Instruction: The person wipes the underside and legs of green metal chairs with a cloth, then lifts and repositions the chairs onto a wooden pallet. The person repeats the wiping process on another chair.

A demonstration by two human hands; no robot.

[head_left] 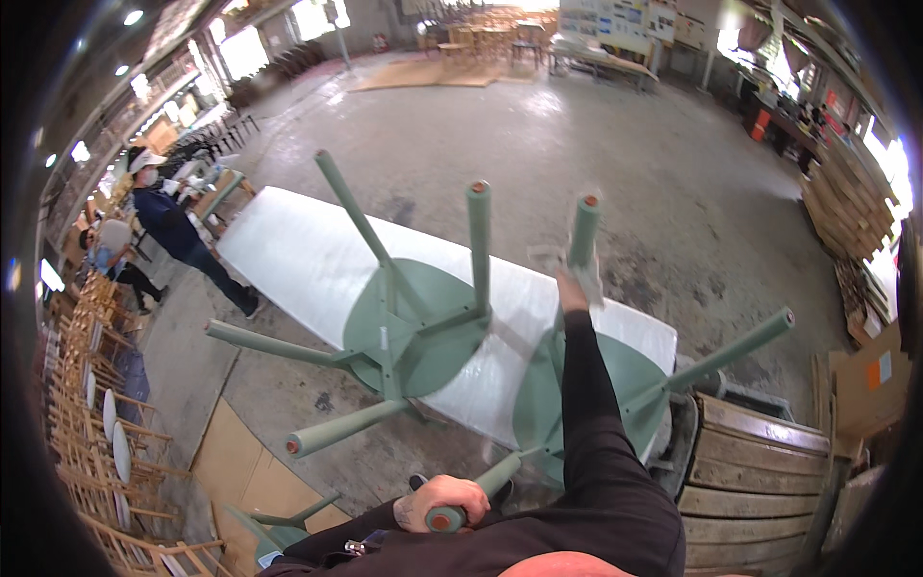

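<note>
Two green stools lie upside down with their legs in the air on a long white-covered table (288, 240). My left hand (444, 502) is wrapped round the end of the near leg (502, 471) of the right-hand stool (630, 361). Reaching across that stool, my right hand (574, 291) grips a pale, blurred cloth (592, 277) against its far leg (585, 226). The fingers of the right hand are partly hidden by the cloth. Beside it on the left stands the other upturned stool (423, 370), which neither hand touches.
A person (178, 221) in dark clothes stands at the table's far left end, with another person (115, 258) behind. Wooden chair frames (106, 442) crowd the left side. Stacked boards (750, 462) stand at the right. Cardboard (250, 462) and another green stool (279, 534) lie near me.
</note>
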